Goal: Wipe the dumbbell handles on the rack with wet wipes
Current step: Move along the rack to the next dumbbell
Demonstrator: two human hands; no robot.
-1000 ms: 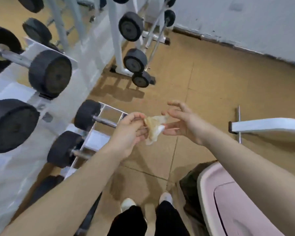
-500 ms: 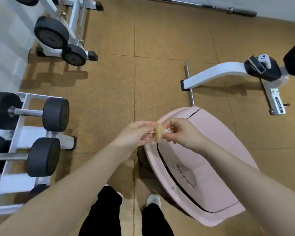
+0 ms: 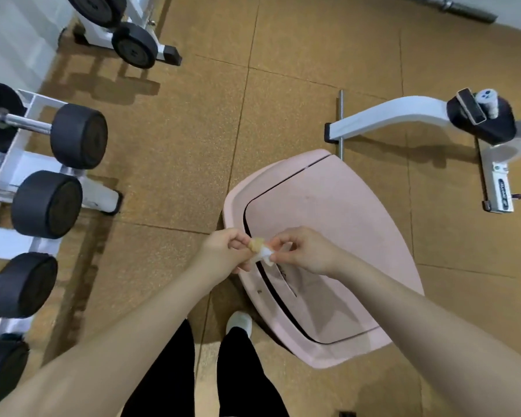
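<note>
A: What is lying nearest to the camera?

B: The two bare forearms are reaching forward, and below them the black trousers and one white shoe are standing on the brown floor.

A: And the hands, what are they doing?

B: The left hand and the right hand are meeting in the middle. Both are pinching the wet wipe between them. The wipe is crumpled small, yellowish on top and white below. The left fingers are closing on its left side, and the right fingers are closing on its right side, so it is sitting exactly between the fingertips of both hands.

A: What is under the hands?

B: A pink bin with a closed lid is standing on the floor, and the wipe is hanging above its near left edge.

A: Where are the dumbbells?

B: They are resting on the white rack at the left, well apart from the wipe. The dumbbell handles are shining, with black round ends. Farther away, a white exercise frame is standing at the right.
</note>
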